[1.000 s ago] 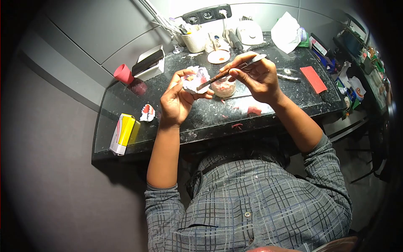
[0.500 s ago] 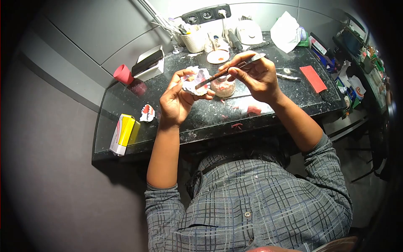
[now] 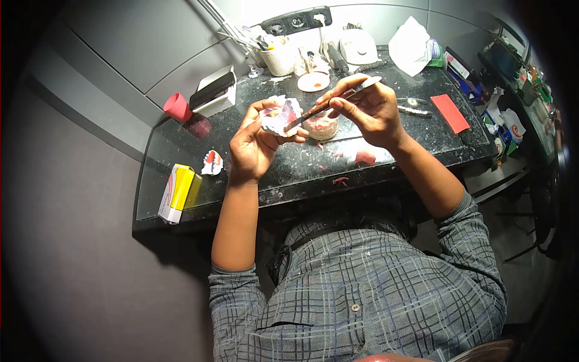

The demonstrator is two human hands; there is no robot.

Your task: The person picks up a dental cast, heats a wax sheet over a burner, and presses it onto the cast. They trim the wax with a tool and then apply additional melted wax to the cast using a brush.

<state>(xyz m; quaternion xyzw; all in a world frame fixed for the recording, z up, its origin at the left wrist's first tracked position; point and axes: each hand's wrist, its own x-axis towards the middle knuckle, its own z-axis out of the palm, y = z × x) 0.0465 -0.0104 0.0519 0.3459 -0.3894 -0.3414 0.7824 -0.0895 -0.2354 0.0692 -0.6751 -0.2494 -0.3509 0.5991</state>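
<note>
My left hand point(image 3: 256, 148) grips a white plaster dental cast point(image 3: 274, 123) with pink wax on it, held up above the bench. Pinched in my right hand point(image 3: 377, 114) is a wax knife point(image 3: 313, 111) with a dark handle; its blade tip reaches the cast's inner side and appears to touch it. Just behind and below the knife stands a round glass jar point(image 3: 322, 128), partly hidden by the tool and fingers. A second cast with red wax point(image 3: 211, 163) lies on the bench to the left of my left hand.
On the dark bench point(image 3: 289, 175) are a yellow and white box point(image 3: 176, 193), a pink cup point(image 3: 177, 107), a white tray point(image 3: 220, 99), a tool holder point(image 3: 280, 60), a small dish point(image 3: 313, 81), a red wax sheet point(image 3: 450, 113) and wax scraps point(image 3: 341, 180). A socket strip point(image 3: 297, 22) is behind.
The wax knife's tip has shifted slightly right and down on the cast, and the cast is turned a little. Both hands stay nearly in place with their holds unchanged.
</note>
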